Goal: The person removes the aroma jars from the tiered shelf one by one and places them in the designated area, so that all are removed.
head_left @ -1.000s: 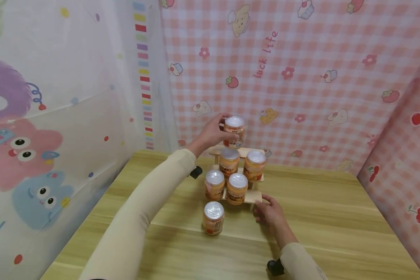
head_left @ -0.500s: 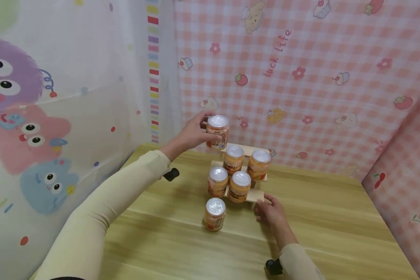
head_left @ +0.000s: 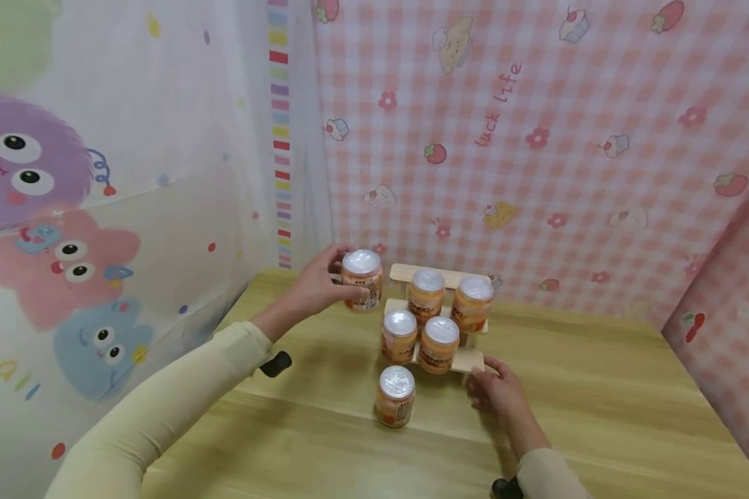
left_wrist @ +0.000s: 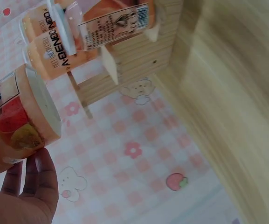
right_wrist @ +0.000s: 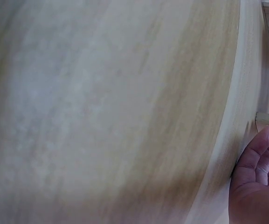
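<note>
My left hand (head_left: 320, 283) holds an orange fruit can (head_left: 363, 281) with a silvery lid, upright in the air left of a small wooden step rack (head_left: 440, 276). In the left wrist view, the thumb is hidden and curled fingers (left_wrist: 45, 179) lie against the can (left_wrist: 20, 123). Two similar cans stand on the rack's lowest step, a front one (head_left: 439, 344) among them. Two more stand on the middle step, one (head_left: 472, 305) at the right. My right hand (head_left: 502, 393) grips the right end of the lowest step; its fingers touch the board in the right wrist view.
Another orange can (head_left: 395, 396) stands on the wood-grain table (head_left: 312, 430) in front of the rack. A pink checked cloth (head_left: 574, 180) hangs close behind the rack. White cartoon-printed sheeting (head_left: 181, 208) lines the left side.
My left hand has carried the can leftward from above the rack's top step and lowered it beside the rack. My right hand stays at the lowest step; the view has shifted slightly.
</note>
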{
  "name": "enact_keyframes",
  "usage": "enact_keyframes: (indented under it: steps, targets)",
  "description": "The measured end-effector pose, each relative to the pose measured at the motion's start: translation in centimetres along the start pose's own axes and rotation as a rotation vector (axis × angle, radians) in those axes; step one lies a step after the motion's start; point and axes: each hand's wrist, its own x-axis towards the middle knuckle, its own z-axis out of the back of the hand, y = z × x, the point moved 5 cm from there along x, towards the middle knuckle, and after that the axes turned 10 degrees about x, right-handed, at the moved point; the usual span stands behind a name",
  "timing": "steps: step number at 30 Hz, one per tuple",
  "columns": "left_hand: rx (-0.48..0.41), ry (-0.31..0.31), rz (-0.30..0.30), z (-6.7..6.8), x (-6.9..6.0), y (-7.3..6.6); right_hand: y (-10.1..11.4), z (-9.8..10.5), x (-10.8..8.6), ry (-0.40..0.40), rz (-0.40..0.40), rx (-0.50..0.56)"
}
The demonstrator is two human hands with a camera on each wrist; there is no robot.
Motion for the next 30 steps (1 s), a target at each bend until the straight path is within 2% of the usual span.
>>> enact_keyframes:
  steps: [6,13,20,26,30]
  targets:
    - [-0.027,-0.008,0.001,-0.2,-1.8,1.7,-0.1,0.0,-0.1,-0.004,0.001,-0.012]
    - [0.007,0.008,0.022,-1.0,-4.3,4.4,-0.2,0.1,-0.3,-0.005,-0.009,-0.005]
    - [-0.022,0.015,0.069,-2.8,-6.1,6.6,-0.1,0.0,-0.2,-0.001,-0.013,-0.001]
    - [-0.010,0.005,0.055,-4.5,-7.3,7.6,-0.1,0.0,-0.1,-0.003,-0.012,0.005]
    - [-0.002,0.009,0.071,-5.5,-8.3,8.4,-0.4,0.0,-0.2,-0.001,-0.010,0.008]
